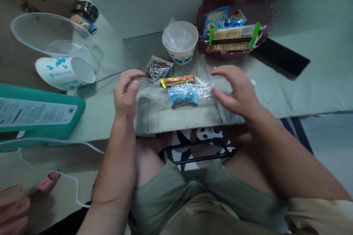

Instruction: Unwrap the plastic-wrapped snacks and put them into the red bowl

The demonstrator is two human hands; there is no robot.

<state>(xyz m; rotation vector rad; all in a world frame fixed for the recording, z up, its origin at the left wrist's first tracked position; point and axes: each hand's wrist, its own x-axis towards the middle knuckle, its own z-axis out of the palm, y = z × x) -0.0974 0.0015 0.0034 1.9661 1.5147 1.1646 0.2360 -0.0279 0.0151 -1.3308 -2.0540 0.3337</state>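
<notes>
On the table before me lie a gold-wrapped snack (pixel 180 80) and a blue-wrapped snack (pixel 182 94), side by side on or within clear crinkled plastic film (pixel 205 87). My left hand (pixel 126 93) is at the film's left end, thumb and fingers apart, with its fingertips close to a dark, clear-wrapped snack packet (pixel 159 67). At the right end, my right hand (pixel 235 88) has its thumb and forefinger spread around the film's edge. Whether either hand touches the film is hard to tell.
Behind the snacks stands a paper cup (pixel 180 42) with plastic inside. A snack bowl (pixel 234 53) and a black flat object (pixel 281 58) are at the right. A tipped paper cup (pixel 64 72), a clear plastic bowl (pixel 51 33) and a green container (pixel 41 112) occupy the left. Someone's hand shows lower left.
</notes>
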